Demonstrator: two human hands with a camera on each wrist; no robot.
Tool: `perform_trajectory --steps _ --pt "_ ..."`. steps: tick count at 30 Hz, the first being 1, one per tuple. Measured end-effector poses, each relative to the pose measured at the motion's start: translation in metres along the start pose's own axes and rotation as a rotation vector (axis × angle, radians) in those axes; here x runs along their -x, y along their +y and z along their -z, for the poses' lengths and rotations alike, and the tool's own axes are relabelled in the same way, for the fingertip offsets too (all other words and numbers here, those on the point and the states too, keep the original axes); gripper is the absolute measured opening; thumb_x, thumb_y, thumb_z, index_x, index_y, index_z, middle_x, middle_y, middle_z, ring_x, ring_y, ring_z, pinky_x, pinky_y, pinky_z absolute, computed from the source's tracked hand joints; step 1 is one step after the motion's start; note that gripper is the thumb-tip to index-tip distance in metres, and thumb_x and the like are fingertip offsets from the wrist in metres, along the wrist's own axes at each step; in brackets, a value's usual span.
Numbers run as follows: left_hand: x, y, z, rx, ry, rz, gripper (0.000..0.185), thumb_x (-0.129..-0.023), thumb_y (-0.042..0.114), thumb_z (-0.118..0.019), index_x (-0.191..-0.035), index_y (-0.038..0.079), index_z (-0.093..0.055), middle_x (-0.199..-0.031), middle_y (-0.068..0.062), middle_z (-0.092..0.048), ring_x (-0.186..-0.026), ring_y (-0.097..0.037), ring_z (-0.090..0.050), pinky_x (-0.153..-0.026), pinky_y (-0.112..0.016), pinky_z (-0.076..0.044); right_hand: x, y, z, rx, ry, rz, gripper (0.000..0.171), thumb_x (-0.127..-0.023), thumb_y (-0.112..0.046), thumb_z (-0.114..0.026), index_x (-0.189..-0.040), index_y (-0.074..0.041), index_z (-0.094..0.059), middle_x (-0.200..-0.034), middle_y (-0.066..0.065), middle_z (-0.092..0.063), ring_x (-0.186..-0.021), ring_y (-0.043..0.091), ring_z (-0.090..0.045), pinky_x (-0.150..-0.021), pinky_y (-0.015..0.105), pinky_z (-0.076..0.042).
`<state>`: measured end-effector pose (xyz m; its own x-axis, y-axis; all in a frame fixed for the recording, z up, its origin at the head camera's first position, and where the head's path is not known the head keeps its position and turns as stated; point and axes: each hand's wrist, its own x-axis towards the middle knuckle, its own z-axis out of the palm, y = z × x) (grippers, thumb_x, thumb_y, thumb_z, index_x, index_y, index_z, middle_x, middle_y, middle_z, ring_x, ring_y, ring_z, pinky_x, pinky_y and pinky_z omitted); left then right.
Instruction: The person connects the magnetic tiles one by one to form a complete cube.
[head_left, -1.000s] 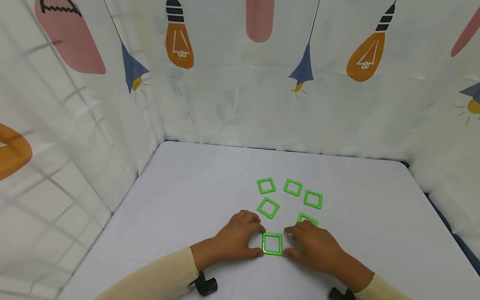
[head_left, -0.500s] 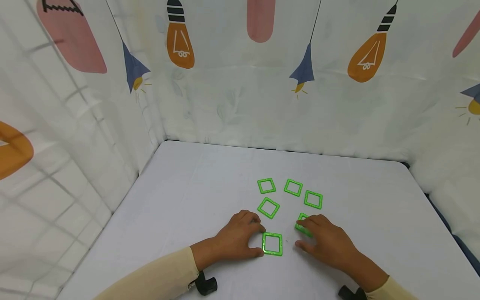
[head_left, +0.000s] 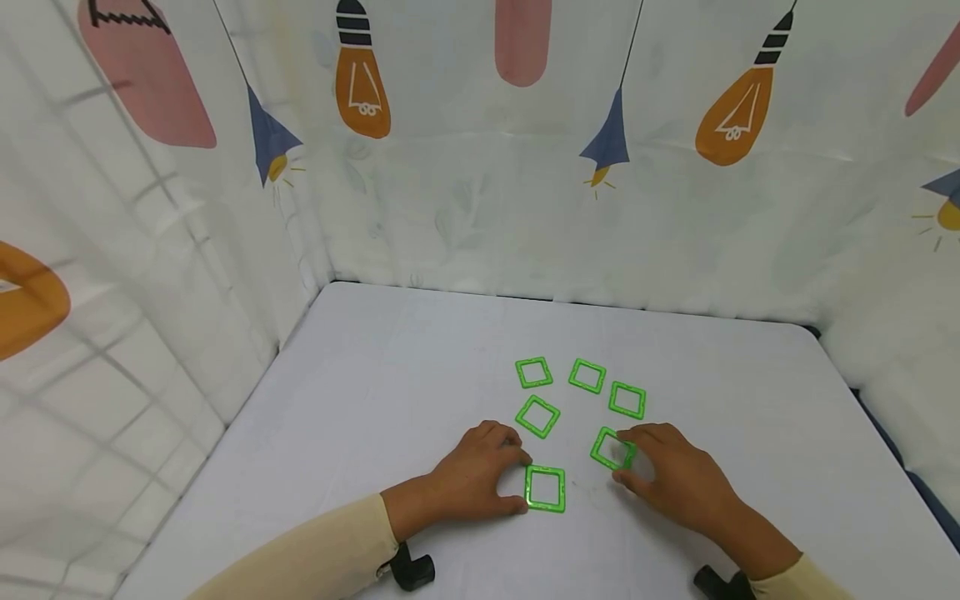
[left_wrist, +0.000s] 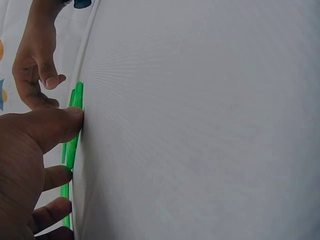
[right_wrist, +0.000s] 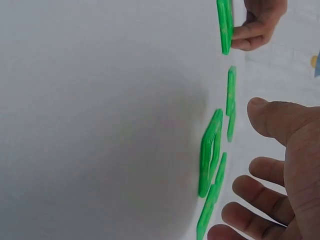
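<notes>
A green square frame tile (head_left: 546,506) lies flat on the white table, nearest the person. My left hand (head_left: 480,471) holds it at its left side, thumb at the near corner and index finger at the far one. In the left wrist view the thumb (left_wrist: 70,120) overlaps the green edge. Farther right lies a second green square tile (head_left: 597,442). Around its right side hovers my right hand (head_left: 671,475), thumb and fingers spread. The right wrist view shows the right fingers (right_wrist: 260,195) apart from the tiles.
Several more green square tiles lie flat beyond the hands, among them a far-left tile (head_left: 537,385), a tilted tile (head_left: 528,428) and a right-hand tile (head_left: 629,386). Printed white curtains (head_left: 480,208) stand behind and beside the table (head_left: 375,375).
My right hand has left the right side of the nearest tile and moved rightward, uncovering the second tile and coming to its right side. The left hand stays put.
</notes>
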<state>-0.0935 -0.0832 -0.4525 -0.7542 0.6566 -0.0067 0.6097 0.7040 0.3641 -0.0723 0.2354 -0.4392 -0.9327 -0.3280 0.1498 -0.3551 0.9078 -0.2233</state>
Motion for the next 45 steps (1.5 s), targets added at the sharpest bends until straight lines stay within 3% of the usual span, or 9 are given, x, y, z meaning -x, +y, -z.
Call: perform_trajectory --steps 35,45 --pt "0.001 0.002 0.001 -0.004 -0.004 0.005 0.05 -0.084 0.05 -0.081 -0.127 0.025 -0.07 -0.13 0.005 -0.054 -0.128 -0.016 -0.044 -0.111 -0.039 -0.036 -0.001 0.014 -0.007 0.012 -0.007 -0.034 0.056 -0.076 -0.036 -0.091 -0.124 -0.012 -0.072 -0.115 0.007 -0.069 -0.111 0.029 -0.064 -0.074 0.044 -0.057" --pt "0.001 0.002 0.002 -0.009 0.0 -0.004 0.051 -0.085 0.051 -0.08 -0.127 0.025 -0.07 -0.129 0.006 -0.054 -0.128 -0.016 -0.044 -0.11 -0.04 -0.036 -0.004 0.015 -0.007 -0.006 -0.054 -0.067 0.061 -0.078 -0.036 -0.09 -0.129 -0.01 -0.068 -0.118 0.007 -0.068 -0.112 0.029 -0.062 -0.077 0.046 -0.056"
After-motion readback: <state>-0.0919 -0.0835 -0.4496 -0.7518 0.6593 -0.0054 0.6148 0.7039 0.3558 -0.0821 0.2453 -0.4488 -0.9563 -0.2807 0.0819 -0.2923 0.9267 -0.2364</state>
